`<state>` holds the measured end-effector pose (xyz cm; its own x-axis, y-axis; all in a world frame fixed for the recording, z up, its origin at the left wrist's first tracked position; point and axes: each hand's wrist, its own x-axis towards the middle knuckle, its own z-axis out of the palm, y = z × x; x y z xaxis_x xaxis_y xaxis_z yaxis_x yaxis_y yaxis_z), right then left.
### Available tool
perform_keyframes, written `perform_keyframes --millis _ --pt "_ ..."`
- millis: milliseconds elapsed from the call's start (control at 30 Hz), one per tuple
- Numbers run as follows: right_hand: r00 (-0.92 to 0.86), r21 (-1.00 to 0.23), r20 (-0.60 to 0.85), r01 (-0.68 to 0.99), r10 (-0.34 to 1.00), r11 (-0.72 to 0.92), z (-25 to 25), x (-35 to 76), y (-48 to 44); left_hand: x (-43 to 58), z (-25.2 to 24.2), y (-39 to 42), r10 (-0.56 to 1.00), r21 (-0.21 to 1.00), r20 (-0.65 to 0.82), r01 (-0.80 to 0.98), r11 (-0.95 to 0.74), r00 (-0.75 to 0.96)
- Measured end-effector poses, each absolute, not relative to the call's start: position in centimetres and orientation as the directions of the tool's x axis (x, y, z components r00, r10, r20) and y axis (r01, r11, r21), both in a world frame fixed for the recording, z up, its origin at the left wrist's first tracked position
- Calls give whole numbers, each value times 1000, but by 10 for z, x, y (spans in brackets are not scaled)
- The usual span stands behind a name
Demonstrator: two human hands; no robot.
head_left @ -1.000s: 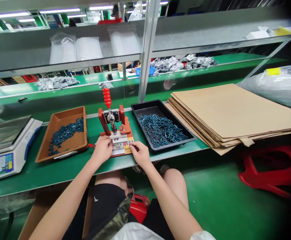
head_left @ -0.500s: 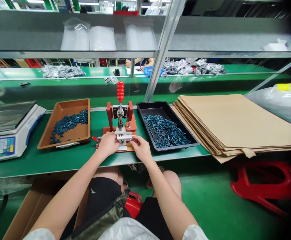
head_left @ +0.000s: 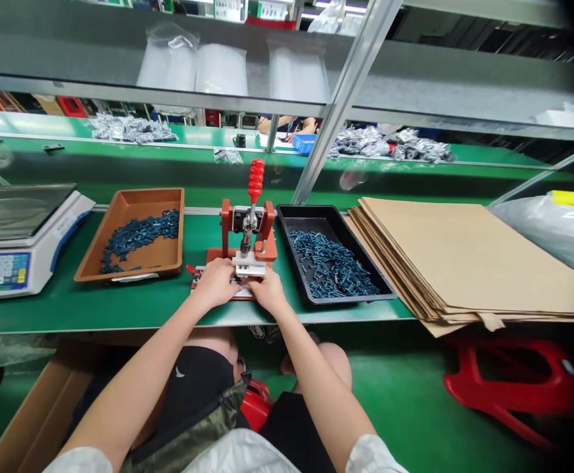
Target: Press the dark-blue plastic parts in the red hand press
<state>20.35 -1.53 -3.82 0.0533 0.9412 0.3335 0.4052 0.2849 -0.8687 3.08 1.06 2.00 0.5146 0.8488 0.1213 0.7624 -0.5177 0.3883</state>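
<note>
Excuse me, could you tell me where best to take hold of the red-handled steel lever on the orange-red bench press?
Wrap a hand round the ribbed red grip topping the steel lever, coming from the near side: it stands upright, its ridges suit a fist, and it sits clear above the left hand and right hand.

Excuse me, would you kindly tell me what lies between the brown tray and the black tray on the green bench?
In the head view, a red hand press with a red-gripped lever stands between the brown tray and the black tray.
</note>
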Motion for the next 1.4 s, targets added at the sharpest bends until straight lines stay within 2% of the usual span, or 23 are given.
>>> perform_keyframes --millis 167,433,733,833,933,1133,1400 --pt "-20 -809 427 437 904 392 -38 207 -15 29 17 5 835 393 181 740 -546 519" --pt "-34 -832 402 403 915 381 -34 205 -18 26 11 0 785 322 276 716 -620 555" --pt "-30 -810 401 455 916 369 -33 200 -21 21 11 5 740 240 238 701 -672 628" --pt "-13 -784 447 476 894 399 -31 201 -18 21 9 2 741 249 272 699 -670 613" --pt "-69 -757 477 475 876 449 -31 206 -14 22 8 -1 742 265 296 695 -669 601" --pt "-107 -687 523 535 846 492 -35 210 -16 25 13 -2 795 325 252 726 -606 552" --pt "-39 -720 528 508 848 472 -40 206 -17 26 10 -4 784 300 281 725 -620 554"
